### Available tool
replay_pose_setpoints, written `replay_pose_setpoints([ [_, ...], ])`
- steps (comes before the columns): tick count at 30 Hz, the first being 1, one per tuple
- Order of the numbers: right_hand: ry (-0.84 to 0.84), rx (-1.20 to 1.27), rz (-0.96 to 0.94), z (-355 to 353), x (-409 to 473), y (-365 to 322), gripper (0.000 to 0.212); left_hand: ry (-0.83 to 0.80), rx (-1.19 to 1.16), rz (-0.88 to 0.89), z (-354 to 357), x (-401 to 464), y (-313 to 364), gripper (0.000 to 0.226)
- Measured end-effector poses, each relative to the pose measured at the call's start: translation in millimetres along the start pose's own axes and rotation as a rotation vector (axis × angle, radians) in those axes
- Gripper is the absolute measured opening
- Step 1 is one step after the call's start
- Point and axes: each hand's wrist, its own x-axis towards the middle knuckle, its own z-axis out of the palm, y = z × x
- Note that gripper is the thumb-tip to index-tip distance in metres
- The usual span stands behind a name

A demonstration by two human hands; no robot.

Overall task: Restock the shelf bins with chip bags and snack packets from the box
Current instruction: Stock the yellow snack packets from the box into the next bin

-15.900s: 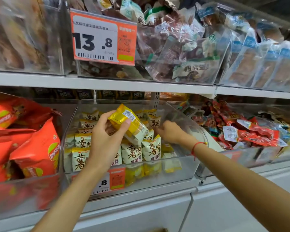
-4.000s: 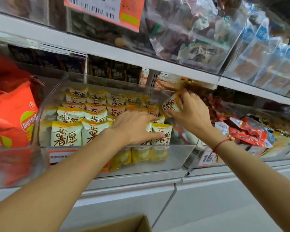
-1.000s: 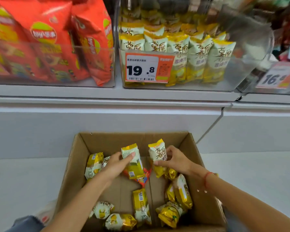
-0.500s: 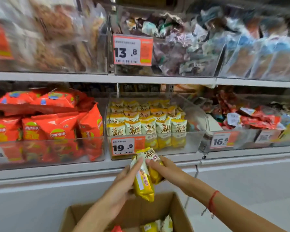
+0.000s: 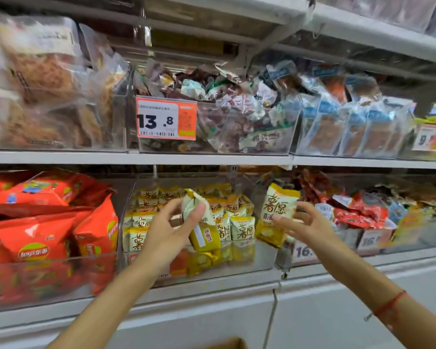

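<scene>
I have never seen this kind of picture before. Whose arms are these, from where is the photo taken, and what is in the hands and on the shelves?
There is no machine: a person wears a wide-angle camera on the head, so you look down their own arms at a shop shelf. The left hand holds one yellow-and-white snack packet, and the right hand holds a second packet of the same kind. Both are raised in front of the clear middle bin, which already holds rows of such packets. The bin to its left holds orange chip bags. On the shelf above, a price tag reads 13.8. The brown edge at the bottom is a cardboard box.
</scene>
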Motion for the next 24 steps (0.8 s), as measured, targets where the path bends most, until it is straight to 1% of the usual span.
replay_pose_setpoints([
  [1, 0.067, -0.046, -0.049, -4, 9, 2, 0.058, 0.002, -0.004, 0.016, 1, 9, -4, 0.026],
  [3, 0.145, -0.124, -0.177, -5, 23, 5, 0.062, 0.006, -0.003, 0.038, 5, 23, -12, 0.029],
  [6, 0.149, -0.293, -0.406, 0, 41, 11, 0.071, 0.035, 0.001, 0.064, 13, 40, -25, 0.036],
  [7, 0.150, -0.352, -0.466, 2, 46, 12, 0.070, 0.044, -0.007, 0.071, 15, 42, -29, 0.041],
  [10, 0.231, -0.504, -0.585, 9, 61, 22, 0.051, 0.040, -0.024, 0.111, 18, 48, -41, 0.054],
  [13, 0.339, -0.695, -0.612, 18, 72, 30, 0.042, 0.008, -0.003, 0.125, 17, 51, -49, 0.058],
  [16, 0.420, -0.967, -0.645, 24, 80, 41, 0.045, -0.026, 0.008, 0.102, 14, 55, -56, 0.059],
  [19, 0.470, -1.168, -0.704, 30, 87, 50, 0.049, -0.027, -0.030, 0.065, 11, 58, -60, 0.071],
  [22, 0.466, -1.293, -0.666, 35, 97, 50, 0.053, -0.036, -0.048, 0.064, 9, 59, -61, 0.070],
  [24, 0.413, -1.362, -0.634, 38, 103, 43, 0.054, -0.041, -0.053, 0.057, 10, 58, -60, 0.067],
])
